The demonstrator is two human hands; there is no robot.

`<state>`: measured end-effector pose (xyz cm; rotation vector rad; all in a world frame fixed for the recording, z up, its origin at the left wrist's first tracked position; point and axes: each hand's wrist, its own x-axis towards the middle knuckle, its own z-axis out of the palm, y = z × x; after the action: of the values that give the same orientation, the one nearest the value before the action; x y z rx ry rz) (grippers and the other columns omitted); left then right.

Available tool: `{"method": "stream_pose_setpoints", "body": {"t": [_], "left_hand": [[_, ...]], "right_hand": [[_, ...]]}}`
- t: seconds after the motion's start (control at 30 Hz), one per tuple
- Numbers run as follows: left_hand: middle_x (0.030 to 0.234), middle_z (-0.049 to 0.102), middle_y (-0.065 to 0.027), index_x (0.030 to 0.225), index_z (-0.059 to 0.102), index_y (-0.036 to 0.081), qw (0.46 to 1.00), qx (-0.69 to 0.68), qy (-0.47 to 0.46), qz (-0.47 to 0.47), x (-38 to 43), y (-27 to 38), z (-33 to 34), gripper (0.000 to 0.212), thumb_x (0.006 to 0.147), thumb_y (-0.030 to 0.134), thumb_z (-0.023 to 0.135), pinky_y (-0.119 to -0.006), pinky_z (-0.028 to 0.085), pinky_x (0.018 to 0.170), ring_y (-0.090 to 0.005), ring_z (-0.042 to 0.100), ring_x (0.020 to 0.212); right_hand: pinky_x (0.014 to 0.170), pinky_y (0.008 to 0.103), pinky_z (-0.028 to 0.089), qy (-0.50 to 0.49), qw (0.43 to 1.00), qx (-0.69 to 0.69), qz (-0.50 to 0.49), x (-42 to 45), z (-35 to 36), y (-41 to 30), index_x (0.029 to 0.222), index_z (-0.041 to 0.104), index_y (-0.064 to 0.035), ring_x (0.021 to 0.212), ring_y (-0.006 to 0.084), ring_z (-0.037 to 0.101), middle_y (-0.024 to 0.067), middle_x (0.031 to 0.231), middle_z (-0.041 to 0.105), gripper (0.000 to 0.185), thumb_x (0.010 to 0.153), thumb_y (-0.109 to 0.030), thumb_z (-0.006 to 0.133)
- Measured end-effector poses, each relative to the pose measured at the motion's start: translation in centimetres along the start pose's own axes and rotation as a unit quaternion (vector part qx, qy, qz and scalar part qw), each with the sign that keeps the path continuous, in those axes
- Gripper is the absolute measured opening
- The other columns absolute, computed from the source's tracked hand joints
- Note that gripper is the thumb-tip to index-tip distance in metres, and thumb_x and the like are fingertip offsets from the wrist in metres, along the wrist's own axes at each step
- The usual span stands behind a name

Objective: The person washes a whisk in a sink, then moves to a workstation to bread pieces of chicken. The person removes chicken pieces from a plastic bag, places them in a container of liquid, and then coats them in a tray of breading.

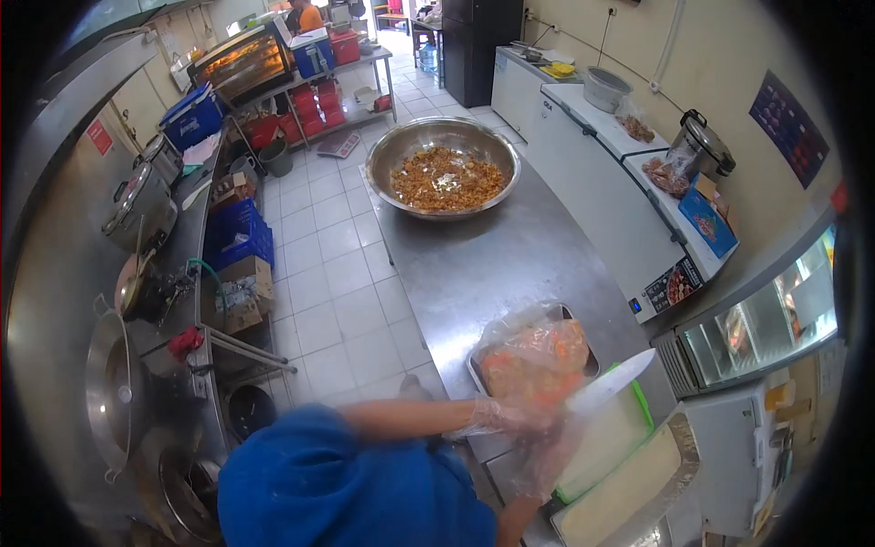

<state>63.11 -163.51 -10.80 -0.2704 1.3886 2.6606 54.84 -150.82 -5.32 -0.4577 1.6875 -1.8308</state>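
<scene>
A large kitchen knife (pixel 612 383) points up and to the right, its handle covered by my gloved hands. My right hand (pixel 545 457), blurred, appears closed around the handle. My left hand (pixel 516 414) meets it from the left; its fingers are too blurred to make out. Both wear clear plastic gloves. Just beyond them is a metal tray (pixel 473 369) holding a clear plastic bag of orange-tinted food (pixel 536 355), perhaps marinated meat. Beneath the blade lies a white cutting board with a green edge (pixel 605 448).
A wide steel bowl (pixel 444 126) of brown crumbly food stands at the far end of the steel table (pixel 472 260). A cream board or tray (pixel 629 489) lies near right. Chest freezers (pixel 581 171) line the right; a wok (pixel 113 390) and pots stand left. A person (pixel 309 17) is far off.
</scene>
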Motion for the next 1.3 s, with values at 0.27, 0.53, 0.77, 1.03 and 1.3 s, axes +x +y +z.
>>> {"method": "stream_pose_setpoints", "body": {"t": [0.27,0.53,0.77,1.03,1.3], "left_hand": [[0.113,0.063,-0.0078,0.128,0.057,0.006,0.975,0.212,-0.06,-0.02,2.5,0.2,3.3,0.051,0.096,0.046,0.054,-0.032,0.049,0.087,-0.0167,0.059,0.105],[0.103,0.067,-0.0131,0.113,0.064,0.006,0.842,0.456,0.285,0.032,1.5,8.2,-4.6,0.038,0.083,0.028,0.07,-0.039,0.049,0.089,-0.0255,0.063,0.1],[0.132,0.051,-0.0176,0.142,0.039,0.012,0.555,0.805,0.211,-0.004,5.2,8.3,-9.0,0.083,0.074,0.047,0.074,-0.048,0.045,0.095,-0.0372,0.054,0.116],[0.114,0.06,-0.0141,0.121,0.059,0.014,0.485,0.796,0.25,0.263,6.3,1.3,-19.5,0.043,0.079,0.025,0.066,-0.052,0.038,0.097,-0.035,0.056,0.104],[0.079,0.061,-0.0195,0.092,0.06,0.008,0.624,0.693,0.207,0.297,14.8,15.7,-11.9,0.006,0.089,0.012,0.057,-0.049,0.047,0.064,-0.0398,0.059,0.073]], "right_hand": [[0.079,0.0351,0.048,0.122,0.987,-0.08,-0.071,-1.9,-4.7,-0.6,0.136,0.036,-0.0007,0.083,0.02,0.055,0.0144,0.108,0.055,0.052,0.098,-0.034,0.049],[0.038,0.0233,0.031,0.233,0.961,0.127,-0.073,-2.9,-9.1,-3.8,0.096,0.049,-0.0073,0.047,0.0073,0.041,0.0038,0.074,0.054,0.014,0.098,-0.019,0.055],[0.04,0.023,0.033,0.297,0.951,0.076,-0.047,-5.5,-6.6,-4.4,0.097,0.049,-0.0059,0.049,0.0059,0.041,0.0047,0.077,0.054,0.016,0.099,-0.021,0.054],[0.04,0.0209,0.032,0.349,0.936,0.044,0.015,-7.6,-3.8,-1.3,0.096,0.053,-0.0055,0.048,0.0047,0.04,0.0008,0.069,0.051,0.015,0.1,-0.02,0.05],[0.044,0.0198,0.033,0.328,0.943,-0.049,0.027,-6.3,-5.0,0.0,0.103,0.057,-0.0071,0.052,0.0032,0.039,-0.0032,0.067,0.044,0.017,0.102,-0.022,0.049]]}}
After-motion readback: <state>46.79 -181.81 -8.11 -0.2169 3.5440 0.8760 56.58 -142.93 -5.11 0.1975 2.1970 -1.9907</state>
